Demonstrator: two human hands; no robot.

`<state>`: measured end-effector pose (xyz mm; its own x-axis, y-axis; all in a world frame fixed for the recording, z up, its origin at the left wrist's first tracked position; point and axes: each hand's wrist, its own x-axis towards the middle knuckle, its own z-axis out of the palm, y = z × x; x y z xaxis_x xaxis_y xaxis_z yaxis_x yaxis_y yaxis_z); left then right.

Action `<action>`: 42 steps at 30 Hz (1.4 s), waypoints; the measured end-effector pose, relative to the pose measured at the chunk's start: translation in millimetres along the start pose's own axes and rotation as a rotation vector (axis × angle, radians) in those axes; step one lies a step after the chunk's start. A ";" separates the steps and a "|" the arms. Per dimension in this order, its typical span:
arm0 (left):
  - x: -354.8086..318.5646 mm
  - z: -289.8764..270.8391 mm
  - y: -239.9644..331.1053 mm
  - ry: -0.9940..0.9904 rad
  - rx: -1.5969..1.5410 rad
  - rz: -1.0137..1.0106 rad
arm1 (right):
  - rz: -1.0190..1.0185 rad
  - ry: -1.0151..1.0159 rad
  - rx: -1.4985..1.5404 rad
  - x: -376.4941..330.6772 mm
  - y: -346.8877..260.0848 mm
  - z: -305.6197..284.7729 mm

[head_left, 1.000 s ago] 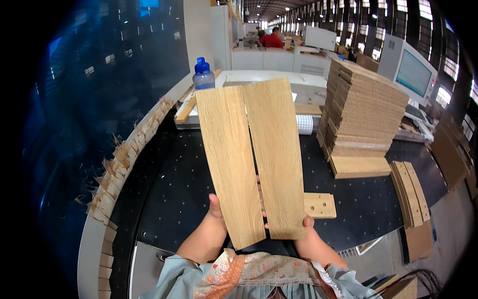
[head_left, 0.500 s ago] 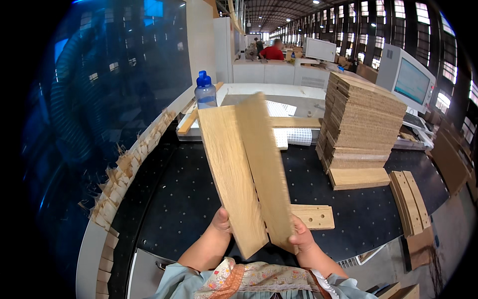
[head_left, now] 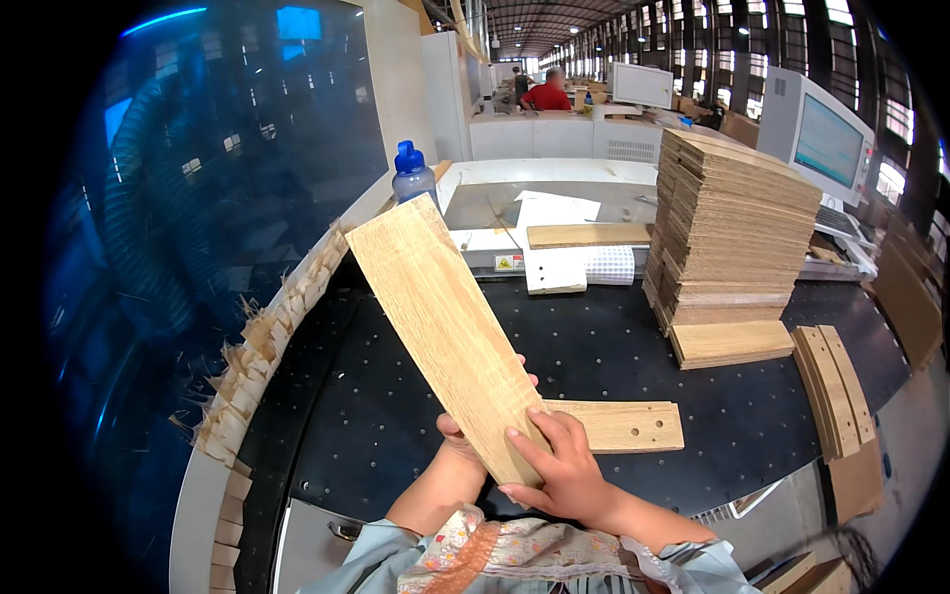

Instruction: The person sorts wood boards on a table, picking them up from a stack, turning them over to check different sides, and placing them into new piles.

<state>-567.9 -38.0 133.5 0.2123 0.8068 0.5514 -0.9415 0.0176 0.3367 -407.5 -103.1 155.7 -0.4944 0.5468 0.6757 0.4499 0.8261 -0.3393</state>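
A long pale wooden board (head_left: 440,332) is held tilted over the black work table, its far end up and to the left. My left hand (head_left: 458,445) grips it from below and along its left edge, most of its fingers hidden under the wood, with fingertips showing past the far edge. My right hand (head_left: 566,465) wraps the near right end, fingers lying on the top face. Whether a second board lies beneath, I cannot tell. Just right of my hands, a board with drilled holes (head_left: 614,428) rests on the table, partly covered.
A tall stack of boards (head_left: 732,238) stands at the right, with drilled strips (head_left: 831,391) beside it. A blue-capped bottle (head_left: 413,173) and papers (head_left: 554,210) are at the back. Bristly flaps (head_left: 267,342) hang along the left machine's dark blue panel (head_left: 228,148). A monitor (head_left: 826,148) stands far right.
Two boards held apart in a V have come together, with one face now showing. They have swung left, and my right hand has moved from the right edge onto the top.
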 end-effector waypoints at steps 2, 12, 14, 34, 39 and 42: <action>0.1 -0.5 2.3 -0.032 -0.066 -0.002 | -0.024 0.035 0.146 -3.6 11.3 1.3; 1.6 -20.3 7.4 -0.112 -0.123 0.010 | 0.224 0.219 0.357 -20.6 28.9 4.6; 4.8 -22.8 4.2 -0.073 -0.142 0.023 | 0.241 0.219 0.381 -24.7 30.7 4.3; -0.8 -11.7 3.7 0.038 0.040 -0.116 | 0.109 0.047 0.110 18.1 14.1 10.0; 0.3 -14.4 4.2 -0.071 0.074 -0.109 | 0.041 0.144 0.105 6.2 16.3 28.5; 3.0 -17.6 7.2 -0.146 0.131 -0.095 | 0.017 0.139 0.243 0.2 24.4 27.6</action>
<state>-578.7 -25.1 124.1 0.3436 0.7105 0.6141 -0.8754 0.0055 0.4834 -417.2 -79.1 129.5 -0.3741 0.5510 0.7459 0.2572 0.8344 -0.4874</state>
